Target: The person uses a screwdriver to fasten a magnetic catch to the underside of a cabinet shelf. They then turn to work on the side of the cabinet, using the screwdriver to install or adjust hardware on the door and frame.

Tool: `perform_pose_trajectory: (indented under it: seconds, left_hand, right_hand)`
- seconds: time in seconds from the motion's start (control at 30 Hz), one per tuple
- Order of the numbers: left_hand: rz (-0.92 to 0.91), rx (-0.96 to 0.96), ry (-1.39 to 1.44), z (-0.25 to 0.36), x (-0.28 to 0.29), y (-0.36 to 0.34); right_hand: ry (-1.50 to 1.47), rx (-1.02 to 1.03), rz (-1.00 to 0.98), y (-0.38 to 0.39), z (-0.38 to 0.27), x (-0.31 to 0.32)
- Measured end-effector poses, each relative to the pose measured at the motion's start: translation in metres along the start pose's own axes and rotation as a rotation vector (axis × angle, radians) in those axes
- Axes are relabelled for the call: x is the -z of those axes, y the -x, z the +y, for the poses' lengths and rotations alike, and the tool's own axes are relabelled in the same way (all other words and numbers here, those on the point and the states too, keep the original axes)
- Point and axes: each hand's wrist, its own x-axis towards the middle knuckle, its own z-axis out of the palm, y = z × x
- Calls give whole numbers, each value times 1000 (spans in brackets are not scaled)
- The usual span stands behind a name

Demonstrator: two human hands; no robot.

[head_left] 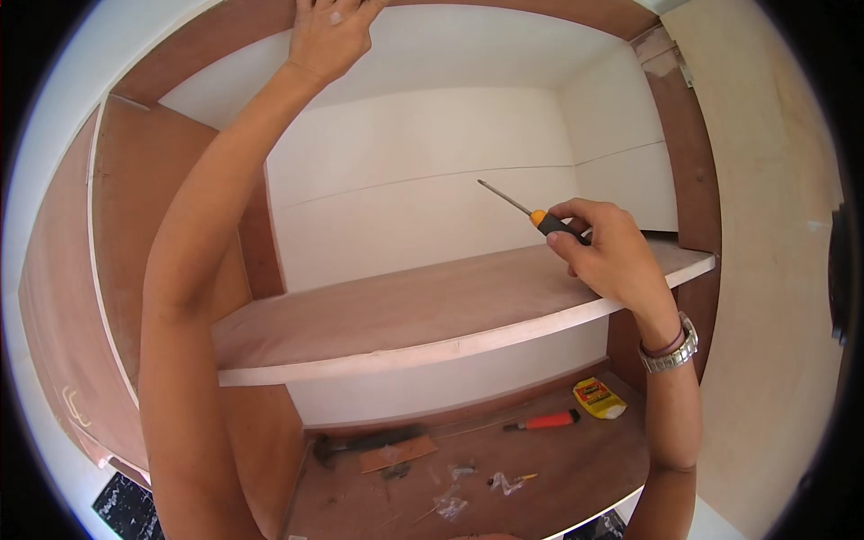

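In my right hand (610,247) is a screwdriver (541,220) with a black and yellow handle, its fingers closed round the grip. The metal shaft points up and to the left, in front of the white back wall of a wooden cabinet, its tip touching nothing that I can make out. My left hand (331,40) is raised to the brown top rail (225,40) of the cabinet. Its fingers are apart and seem to rest against the rail, though the picture's top edge cuts off the fingertips. Below my right hand runs a brown shelf (423,310) with a pale front edge.
On the lower board (360,504) lie a red-handled tool (549,420), a yellow packet (598,399), a dark hammer-like tool (360,443), a brown flat piece (398,454) and crumpled clear plastic (450,504). A pale door (756,270) stands open at right, a hinge (686,72) near its top.
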Motion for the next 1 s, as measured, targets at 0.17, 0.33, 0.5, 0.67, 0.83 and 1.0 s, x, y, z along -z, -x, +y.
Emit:
perform_pose_trajectory:
  seconds: [0.17, 0.33, 0.5, 0.67, 0.83, 1.0]
  left_hand:
    - [-6, -91, -88, -3, 8, -6]
    - [-94, -170, -56, 2, 22, -11]
    - [-91, -33, 144, 1, 30, -15]
    - [65, -4, 308, -5, 32, -26]
    - [113, -17, 366, -2, 18, -41]
    - [150, -32, 283, -6, 8, -44]
  right_hand:
    - [-19, -13, 1, -1, 1, 1]
    - [-24, -17, -12, 0, 2, 3]
    - [-28, -26, -7, 0, 2, 2]
    - [-15, -11, -30, 0, 0, 4]
    - [-3, 22, -29, -1, -1, 6]
    - [-12, 14, -73, -3, 2, 7]
